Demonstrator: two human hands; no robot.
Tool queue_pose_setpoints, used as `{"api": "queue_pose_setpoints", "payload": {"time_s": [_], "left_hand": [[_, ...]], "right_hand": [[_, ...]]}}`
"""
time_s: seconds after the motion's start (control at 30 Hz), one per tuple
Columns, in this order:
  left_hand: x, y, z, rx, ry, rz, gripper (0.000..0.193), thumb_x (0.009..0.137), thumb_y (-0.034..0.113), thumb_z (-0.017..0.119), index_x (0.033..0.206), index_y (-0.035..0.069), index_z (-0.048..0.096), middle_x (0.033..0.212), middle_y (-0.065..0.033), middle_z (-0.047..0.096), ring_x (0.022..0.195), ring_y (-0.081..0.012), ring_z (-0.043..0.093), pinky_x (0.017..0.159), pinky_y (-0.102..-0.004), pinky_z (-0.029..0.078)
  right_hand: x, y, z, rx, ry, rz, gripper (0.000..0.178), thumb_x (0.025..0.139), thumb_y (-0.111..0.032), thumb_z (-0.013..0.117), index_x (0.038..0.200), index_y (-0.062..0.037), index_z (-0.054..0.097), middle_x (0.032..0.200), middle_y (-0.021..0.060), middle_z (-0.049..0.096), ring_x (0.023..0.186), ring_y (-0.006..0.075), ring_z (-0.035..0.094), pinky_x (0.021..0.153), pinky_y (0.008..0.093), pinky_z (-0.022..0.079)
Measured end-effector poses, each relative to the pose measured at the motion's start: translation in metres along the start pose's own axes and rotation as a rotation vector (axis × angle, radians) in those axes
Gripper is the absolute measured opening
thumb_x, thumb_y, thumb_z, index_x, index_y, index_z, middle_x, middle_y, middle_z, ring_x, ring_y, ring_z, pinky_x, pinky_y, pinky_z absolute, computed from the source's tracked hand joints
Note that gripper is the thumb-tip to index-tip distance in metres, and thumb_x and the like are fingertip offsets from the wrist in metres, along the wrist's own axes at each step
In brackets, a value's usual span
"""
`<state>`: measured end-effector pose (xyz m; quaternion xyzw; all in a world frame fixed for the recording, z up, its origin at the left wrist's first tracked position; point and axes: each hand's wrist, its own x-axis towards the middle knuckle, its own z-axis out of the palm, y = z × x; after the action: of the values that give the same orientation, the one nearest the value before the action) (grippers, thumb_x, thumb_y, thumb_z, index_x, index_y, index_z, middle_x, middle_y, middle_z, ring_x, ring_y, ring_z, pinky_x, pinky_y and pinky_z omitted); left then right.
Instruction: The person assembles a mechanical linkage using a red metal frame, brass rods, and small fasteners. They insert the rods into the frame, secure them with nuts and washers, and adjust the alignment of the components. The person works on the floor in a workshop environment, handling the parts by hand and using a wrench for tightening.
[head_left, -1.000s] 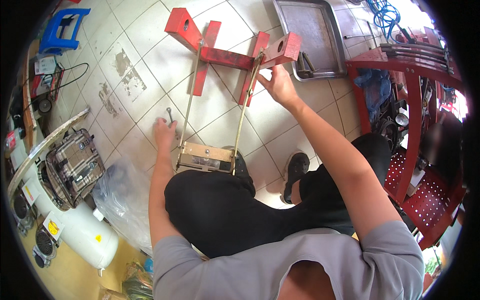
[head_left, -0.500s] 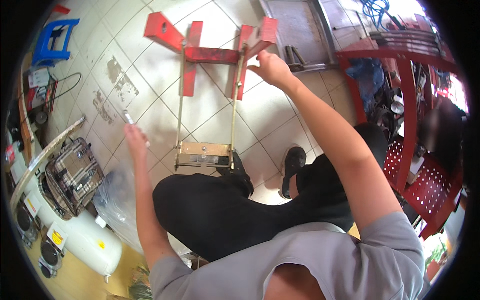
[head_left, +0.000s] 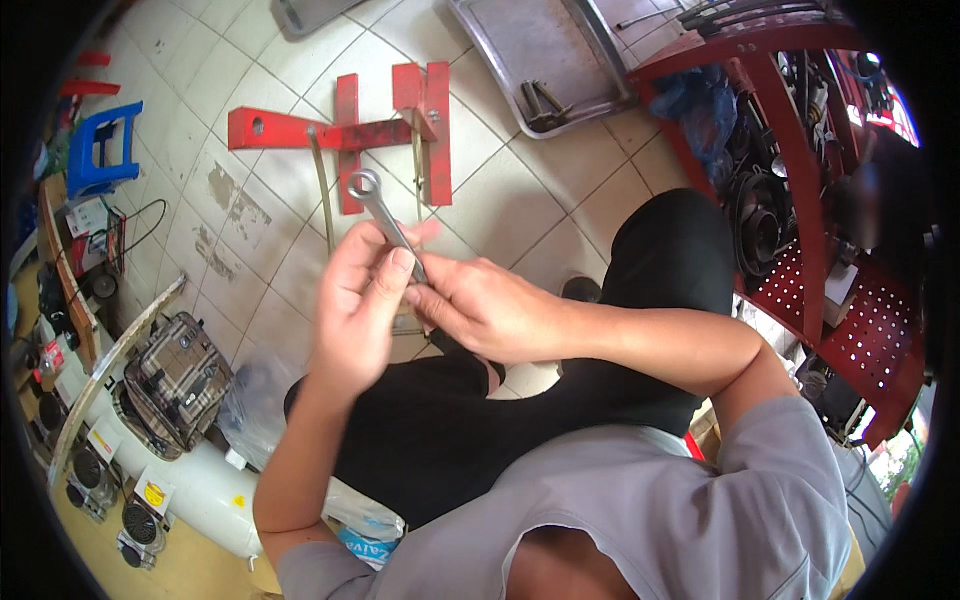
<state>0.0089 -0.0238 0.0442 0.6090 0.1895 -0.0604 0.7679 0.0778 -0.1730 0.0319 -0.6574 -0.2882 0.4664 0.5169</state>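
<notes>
A metal ring-ended wrench slants up and to the left in front of me, its ring uppermost. My left hand grips it with the thumb pressed along its shaft. Around its lower part, my right hand closes too, covering that end. Beyond the hands stands a red metal frame on two flat bars, with thin metal rods running from it toward me. My hands and the wrench hide much of the rods and their near end.
A grey metal tray holding dark rod-shaped parts lies at the far right. Red shelving with parts and a blue plastic bag flanks my right. At left are a blue stool, a plaid bag and a white tank.
My left hand has come up and inward with the wrench. My right hand has left the red frame and joined it on the wrench. The view has shifted.
</notes>
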Motion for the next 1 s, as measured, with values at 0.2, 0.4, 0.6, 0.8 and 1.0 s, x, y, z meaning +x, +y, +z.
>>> {"api": "queue_pose_setpoints", "payload": {"time_s": [0.2, 0.4, 0.6, 0.8, 1.0], "left_hand": [[0.093, 0.084, -0.048, 1.356, 0.095, 0.783, 0.034, 0.083, 0.005, 0.059, 0.117, 0.006, 0.056, 0.121, -0.0102, 0.057, 0.109, -0.0214, 0.054, 0.095, -0.0331, 0.04], [0.133, 0.07, -0.177, 1.104, 0.058, 0.321, 0.03, 0.086, 0.016, 0.064, 0.113, 0.003, 0.059, 0.11, -0.0081, 0.062, 0.104, -0.0173, 0.056, 0.09, -0.0294, 0.043], [0.13, 0.018, -0.163, 0.819, 0.087, 0.278, 0.027, 0.088, 0.012, 0.062, 0.111, 0.001, 0.055, 0.11, -0.0095, 0.062, 0.101, -0.014, 0.058, 0.087, -0.0268, 0.047], [0.133, -0.007, -0.165, 0.787, 0.193, 0.382, 0.031, 0.082, 0.007, 0.065, 0.109, 0.003, 0.051, 0.108, -0.0093, 0.064, 0.1, -0.0161, 0.061, 0.085, -0.0284, 0.049], [0.114, -0.009, -0.163, 0.867, 0.327, 0.334, 0.033, 0.083, 0.01, 0.066, 0.11, 0.002, 0.049, 0.105, -0.0104, 0.064, 0.094, -0.0164, 0.062, 0.081, -0.0282, 0.049]], "right_hand": [[-0.002, 0.019, -0.033, -0.261, 0.117, 0.014, 0.015, 0.095, -0.014, 0.046, 0.091, -0.0003, 0.048, 0.068, 0.0186, 0.054, 0.071, 0.0397, 0.056, 0.062, 0.0455, 0.044], [-0.011, 0.035, -0.043, -0.534, 0.062, 0.064, 0.013, 0.09, -0.013, 0.05, 0.091, -0.0001, 0.05, 0.079, 0.0226, 0.059, 0.08, 0.0413, 0.057, 0.069, 0.0495, 0.045], [0.042, 0.017, -0.076, -0.293, 0.748, -0.177, 0.044, 0.074, -0.035, 0.076, 0.091, -0.0007, 0.054, 0.06, 0.0097, 0.053, 0.054, 0.024, 0.054, 0.055, 0.0362, 0.045], [0.098, 0.035, -0.093, -0.575, 0.511, -0.172, 0.064, 0.07, -0.039, 0.078, 0.114, 0.0024, 0.057, 0.069, 0.0156, 0.063, 0.063, 0.0249, 0.064, 0.059, 0.0349, 0.05], [0.109, 0.017, -0.103, -0.59, 0.417, -0.172, 0.057, 0.075, -0.032, 0.075, 0.119, -0.0004, 0.057, 0.069, 0.0119, 0.06, 0.06, 0.0183, 0.057, 0.059, 0.0329, 0.047]]}}
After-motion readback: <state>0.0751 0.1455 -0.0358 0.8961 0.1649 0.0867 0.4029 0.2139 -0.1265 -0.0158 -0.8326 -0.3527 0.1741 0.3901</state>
